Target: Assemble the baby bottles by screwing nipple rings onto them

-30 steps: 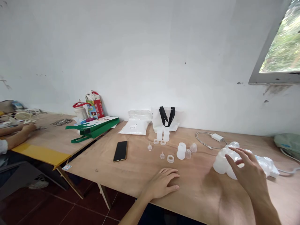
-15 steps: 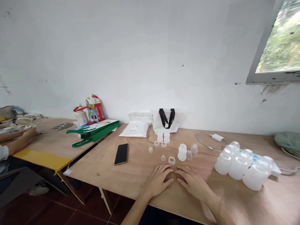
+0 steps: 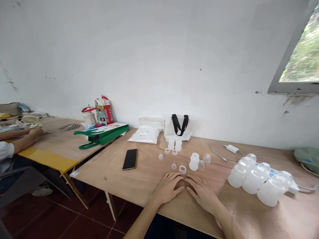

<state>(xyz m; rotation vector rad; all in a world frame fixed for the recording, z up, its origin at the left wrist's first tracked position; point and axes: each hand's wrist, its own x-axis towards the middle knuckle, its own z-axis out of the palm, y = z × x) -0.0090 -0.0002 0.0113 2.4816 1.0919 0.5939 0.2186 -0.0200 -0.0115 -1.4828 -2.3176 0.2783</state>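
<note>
My left hand point(image 3: 169, 187) lies palm down on the wooden table point(image 3: 124, 186), fingers stretched and nothing in it. Beside it my right hand point(image 3: 201, 192) rests the same way, the fingertips of both nearly meeting. Just beyond the fingertips is a white screw ring point(image 3: 182, 169). Past it stand a frosted baby bottle body point(image 3: 194, 162) and two clear domed caps point(image 3: 206, 159). To the left of these sit two bottle nipples point(image 3: 173, 165). Two smaller rings point(image 3: 174, 152) lie in front of two small white bottles point(image 3: 178, 145).
Several capped frosted bottles point(image 3: 254, 179) stand at right by a power strip point(image 3: 293, 188). A charger with cable point(image 3: 232, 148), a phone point(image 3: 130, 159), a white package point(image 3: 144, 134), a white bag point(image 3: 170, 132) and a green bag point(image 3: 106, 136) lie around. A co-worker's arm point(image 3: 25, 141) is at far left.
The camera view has tilted and shifted slightly. My hands stay flat on the table in almost the same place, fingertips a touch closer together.
</note>
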